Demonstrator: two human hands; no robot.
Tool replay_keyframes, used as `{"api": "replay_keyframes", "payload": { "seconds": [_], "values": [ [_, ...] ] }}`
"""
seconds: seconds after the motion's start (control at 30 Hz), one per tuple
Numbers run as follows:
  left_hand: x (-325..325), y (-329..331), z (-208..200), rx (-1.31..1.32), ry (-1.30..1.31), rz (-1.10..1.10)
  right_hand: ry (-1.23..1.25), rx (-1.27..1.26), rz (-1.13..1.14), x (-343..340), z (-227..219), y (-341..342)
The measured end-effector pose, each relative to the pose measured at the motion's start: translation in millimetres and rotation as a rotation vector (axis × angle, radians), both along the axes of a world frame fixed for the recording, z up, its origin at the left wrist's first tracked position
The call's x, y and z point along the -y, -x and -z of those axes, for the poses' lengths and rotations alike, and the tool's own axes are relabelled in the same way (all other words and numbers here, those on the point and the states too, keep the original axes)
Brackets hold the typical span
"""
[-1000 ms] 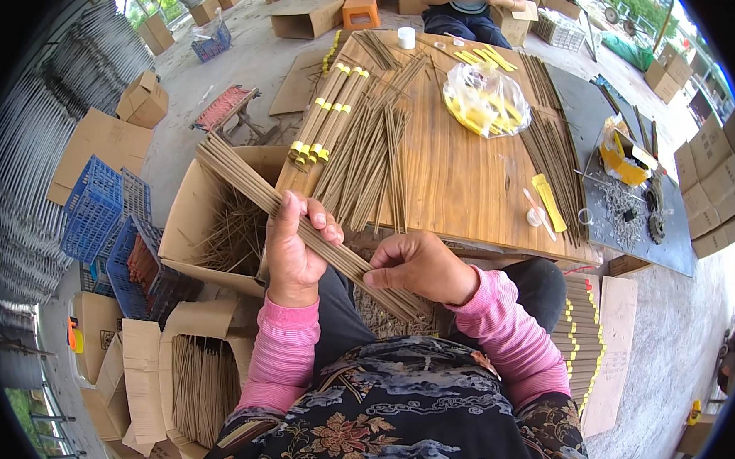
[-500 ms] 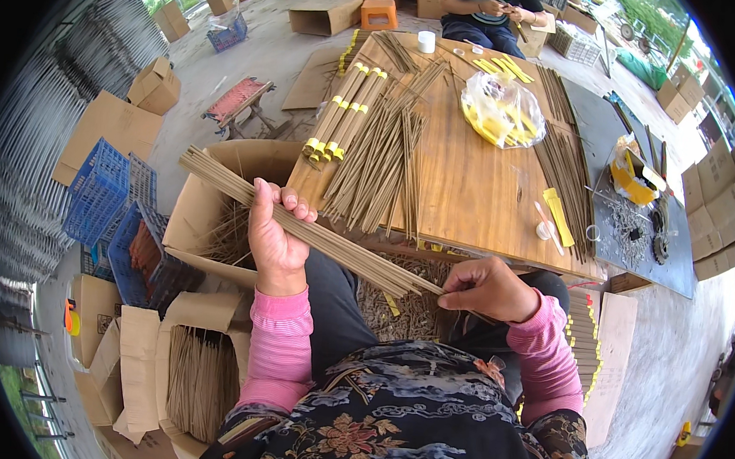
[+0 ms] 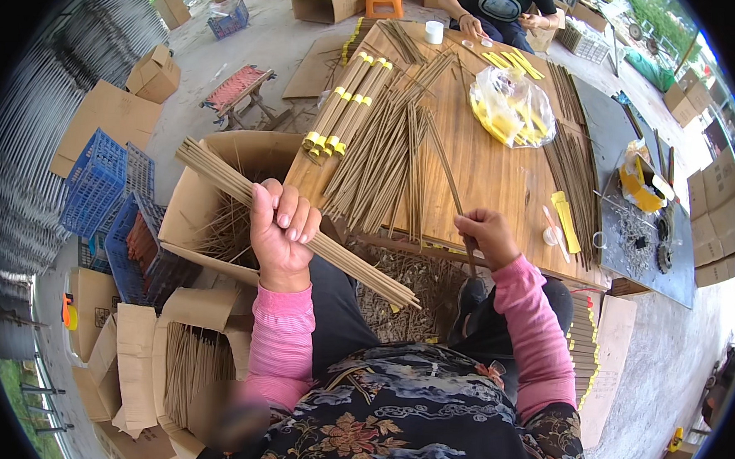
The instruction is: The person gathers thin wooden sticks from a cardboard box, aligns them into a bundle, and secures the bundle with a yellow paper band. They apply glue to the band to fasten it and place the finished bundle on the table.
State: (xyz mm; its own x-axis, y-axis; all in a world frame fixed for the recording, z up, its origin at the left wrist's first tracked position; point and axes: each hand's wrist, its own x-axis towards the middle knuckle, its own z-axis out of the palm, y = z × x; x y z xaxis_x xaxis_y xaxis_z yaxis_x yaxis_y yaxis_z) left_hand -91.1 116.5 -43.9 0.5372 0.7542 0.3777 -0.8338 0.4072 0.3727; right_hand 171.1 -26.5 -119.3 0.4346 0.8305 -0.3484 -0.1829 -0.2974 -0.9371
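My left hand is wrapped round a bundle of thin brown incense sticks, held slanting over my lap with the lower end toward the right. Between the thumb and fingers of my right hand is a thin incense stick, perhaps more than one; it reaches up over the table and its lower end sticks out below the hand. Beyond my hands, a loose pile of incense sticks lies on the wooden table. Beside it are several bundles with yellow bands.
An open cardboard box with stick scraps stands left of the table. Another box of sticks is by my left elbow. A plastic bag with yellow strips lies on the table. Across it sits a person. A grey board adjoins the right side.
My right hand has moved up and away from the bundle's lower end, now holding a stick pointing over the table. My left fingers have curled round the bundle. The person opposite has lowered a hand.
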Motion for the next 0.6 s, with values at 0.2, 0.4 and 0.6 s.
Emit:
{"api": "replay_keyframes", "payload": {
  "seconds": [0.2,0.4,0.6],
  "values": [
    [1,-7,-5,-0.184,-0.041,-0.088,0.052,0.205,0.006,-81,40,-5],
    [3,-30,-25,-0.304,-0.176,-0.182,-0.169,0.056,0.064,-71,47,-14],
    [24,-103,-44,-0.398,-0.376,-0.209,-0.388,-0.203,0.340,-6,12,-31]
  ]
}}
